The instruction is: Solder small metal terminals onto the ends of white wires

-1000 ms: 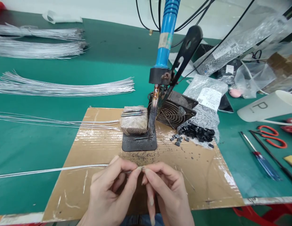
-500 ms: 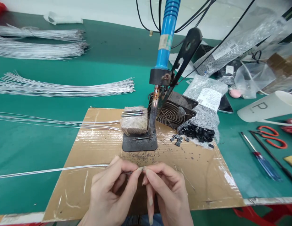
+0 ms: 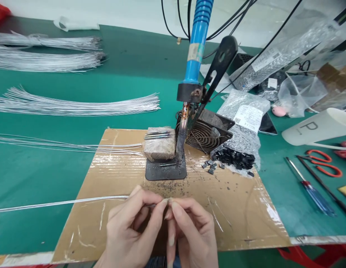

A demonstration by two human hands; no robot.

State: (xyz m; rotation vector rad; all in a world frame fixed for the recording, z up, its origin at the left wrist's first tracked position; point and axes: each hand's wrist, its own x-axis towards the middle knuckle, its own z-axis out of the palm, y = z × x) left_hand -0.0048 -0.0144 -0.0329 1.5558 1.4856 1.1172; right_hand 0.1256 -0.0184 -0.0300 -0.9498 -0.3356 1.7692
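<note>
My left hand pinches thin white wires that run off to the left over the cardboard. Fingertip to fingertip with it, my right hand is closed in a pinch at the wires' end. What lies between the fingertips is too small and covered to make out fully. Just beyond the hands, a soldering iron with a blue handle points down in its stand. Its tip is over a dark metal plate, beside a tan block with short metal strips on top.
Several small black parts spill from a plastic bag at right. A round-grilled fan sits behind the iron. Wire bundles lie at left. A screwdriver, orange-handled scissors and a white cup are at far right.
My right hand has turned and drawn slightly left, uncovering more of the cardboard at its right. My left hand is almost unmoved, and both pinches stay together.
</note>
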